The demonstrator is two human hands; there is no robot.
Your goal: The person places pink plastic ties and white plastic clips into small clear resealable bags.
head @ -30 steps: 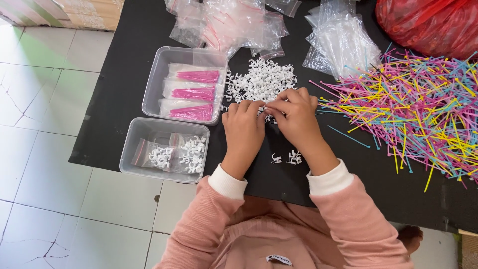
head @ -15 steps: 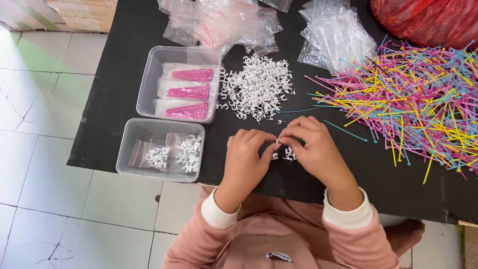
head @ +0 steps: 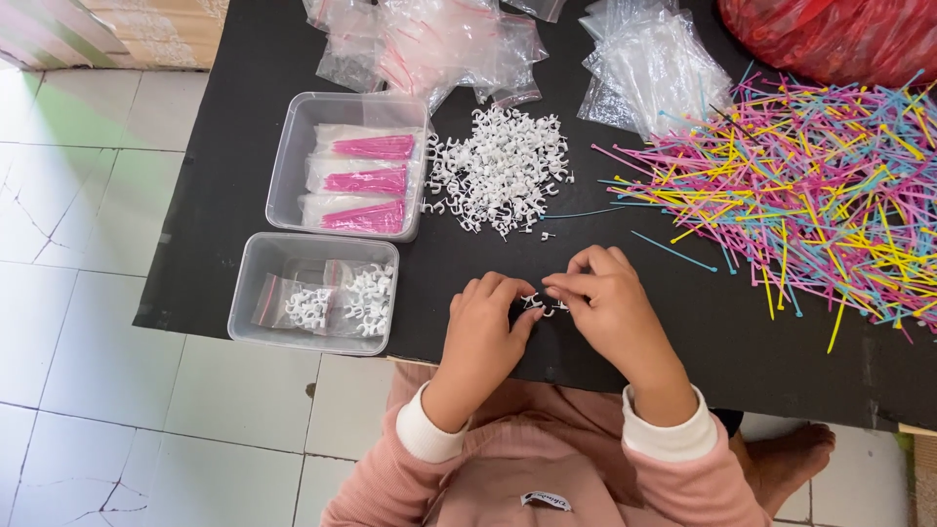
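Note:
My left hand [head: 485,327] and my right hand [head: 603,298] meet over the black mat [head: 244,195] near its front edge. Between their fingertips lie a few small white cable clips [head: 540,304], which both hands pinch and touch. A large heap of the same white clips [head: 498,171] lies farther back, above my hands. One lone clip [head: 547,235] sits between the heap and my hands. Both arms wear pink sleeves with white cuffs.
A clear tub [head: 310,293] at the left holds small bags of white clips. Behind it, another tub [head: 351,166] holds bags of pink ties. Colourful ties [head: 810,195] are strewn at the right. Empty plastic bags [head: 429,44] and a red bag [head: 830,34] lie at the back.
Both hands have drawn back from the clip heap toward the mat's front edge, carrying a few clips with them, and now work those clips close to my body.

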